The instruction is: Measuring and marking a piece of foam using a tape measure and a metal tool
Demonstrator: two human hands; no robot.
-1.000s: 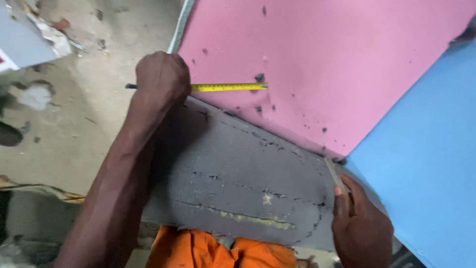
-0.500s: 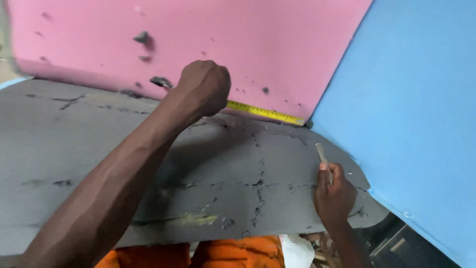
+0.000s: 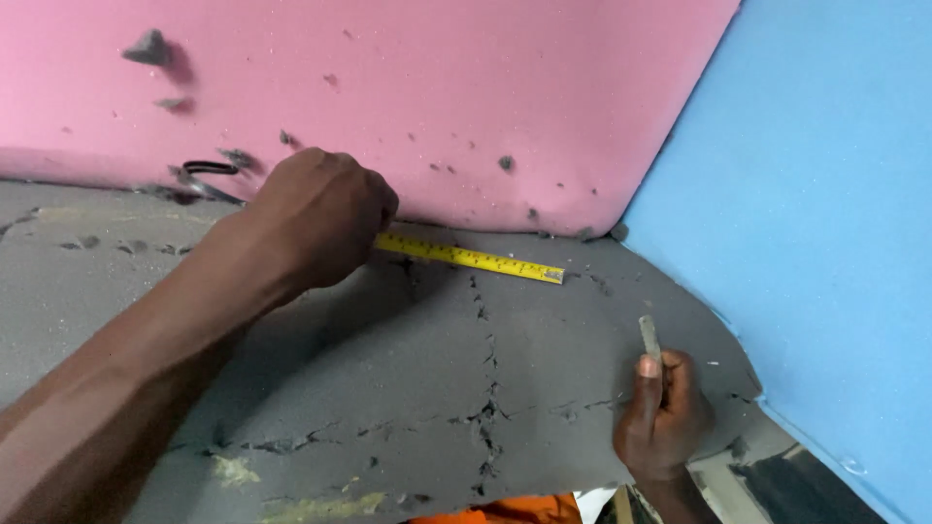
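1. One yellow tape measure blade (image 3: 471, 258) lies flat on the grey foam sheet (image 3: 408, 359), running out rightward from the fingers of the left hand (image 3: 316, 218) to its metal end hook, which rests just short of the pink sheet's lower edge.
2. The left hand is closed into a fist over the near end of the blade (the case of the tape is hidden inside the grip, so its shape cannot be told); the knuckles face up and the forearm crosses the grey foam from the lower left.
3. Just beyond the left fingers, on the far side, a dark looped strap (image 3: 206, 175) lies at the seam where grey foam meets pink.
4. The right hand (image 3: 663, 417) is closed around a thin grey stick-like marker (image 3: 649, 340), thumb pressed along its shaft; the tip points up and away from the fingers, above the grey foam and well apart from the blade's hook.
5. The grey foam sheet under both hands is cracked, with one long split running from below the blade towards the near edge, left of the right fingers, and yellowish patches near the bottom left.
6. A pink foam sheet (image 3: 437, 87) stands beyond both hands, speckled with dark crumbs.
7. A blue foam sheet (image 3: 825, 194) stands to the right of the right fingers, meeting the pink sheet at a corner.
8. Orange cloth (image 3: 505, 509) shows below the grey foam's near edge.
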